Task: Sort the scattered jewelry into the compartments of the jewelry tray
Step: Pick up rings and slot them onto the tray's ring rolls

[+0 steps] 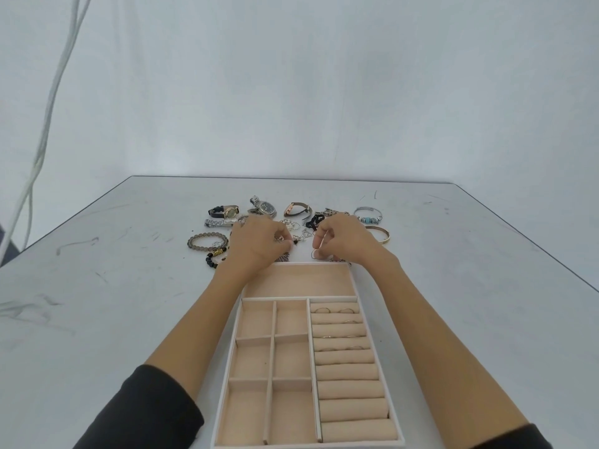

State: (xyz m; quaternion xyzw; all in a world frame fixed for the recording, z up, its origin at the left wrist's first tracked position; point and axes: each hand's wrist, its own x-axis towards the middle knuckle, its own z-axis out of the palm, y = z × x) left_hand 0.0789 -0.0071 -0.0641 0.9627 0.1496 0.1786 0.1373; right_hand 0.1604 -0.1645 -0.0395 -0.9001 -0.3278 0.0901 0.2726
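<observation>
A beige jewelry tray point(299, 299) lies in front of me, with a wide far compartment, several small left compartments and ring rolls point(348, 372) on the right holding several thin rings. Beyond its far edge lies scattered jewelry: watches point(263, 207), a grey bead bracelet point(207, 241), a blue-bead bangle point(368, 215), a gold bangle point(381, 234) and tangled chains point(299, 231). My left hand point(256, 243) reaches into the pile and pinches a small piece with fingertips. My right hand point(343, 239) pinches a thin hoop point(315, 253) just past the tray's far rim.
The grey table point(97, 286) is scuffed, with bare surface to both sides of the tray. White cables point(48, 124) hang at the left against a pale backdrop. The table's right edge runs diagonally at far right.
</observation>
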